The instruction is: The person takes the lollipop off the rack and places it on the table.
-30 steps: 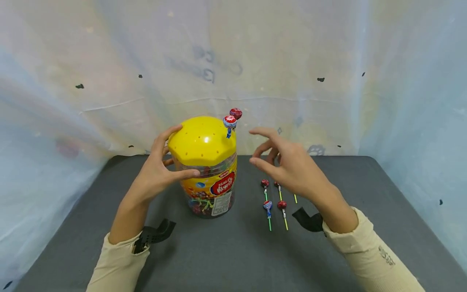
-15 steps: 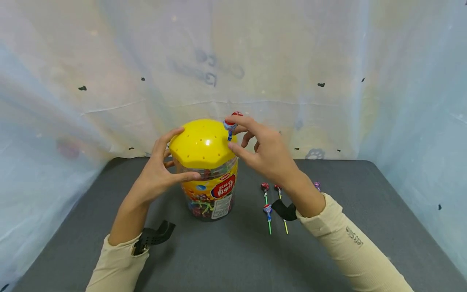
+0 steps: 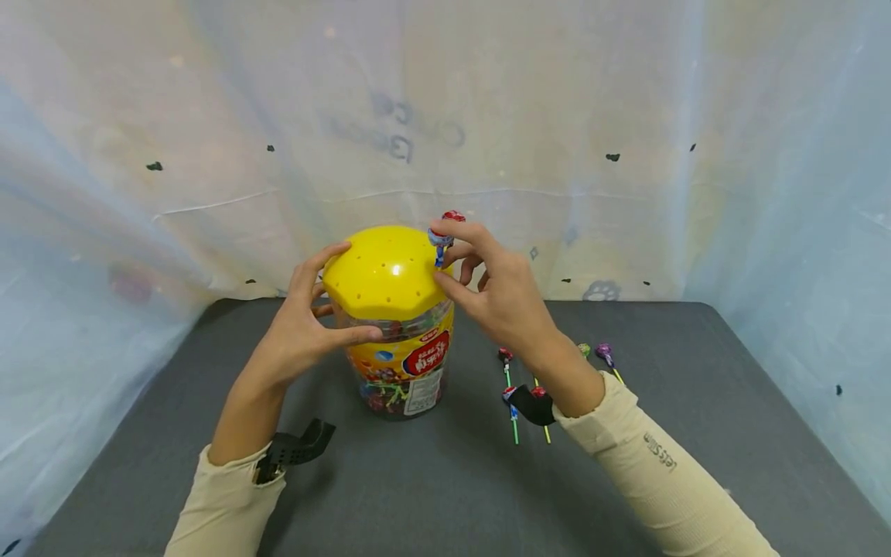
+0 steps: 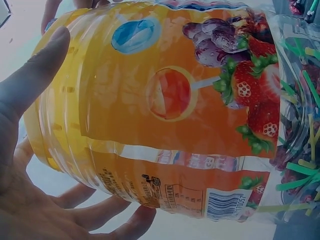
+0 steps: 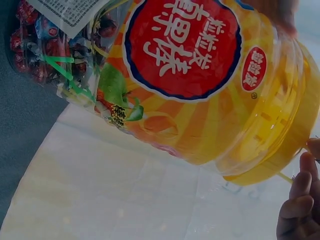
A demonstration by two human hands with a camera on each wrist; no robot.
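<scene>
A clear plastic candy jar [image 3: 400, 371] with a yellow dotted lid [image 3: 383, 271] stands upright, its lower part full of lollipops. My left hand [image 3: 295, 333] grips it around the neck, thumb at the front and fingers behind. At the lid's right edge my right hand [image 3: 497, 286] pinches a blue-wrapped lollipop [image 3: 440, 246], index finger by its head and thumb lower down. Just behind it shows the head of a red lollipop [image 3: 455, 216], partly covered by the index finger. In the right wrist view a pale yellow stick [image 5: 286, 177] pokes out beside the lid.
On the dark table [image 3: 418, 495], right of the jar, lie several lollipops in rows, including a red one [image 3: 505, 354] and a purple one [image 3: 604, 352]. My right forearm and black wrist strap [image 3: 532, 404] hide part of them. A pale sheet [image 3: 501, 116] hangs around the table.
My right hand has moved left from beside the jar to the blue lollipop at the lid's edge and taken hold of it. The left hand keeps its grip on the jar.
</scene>
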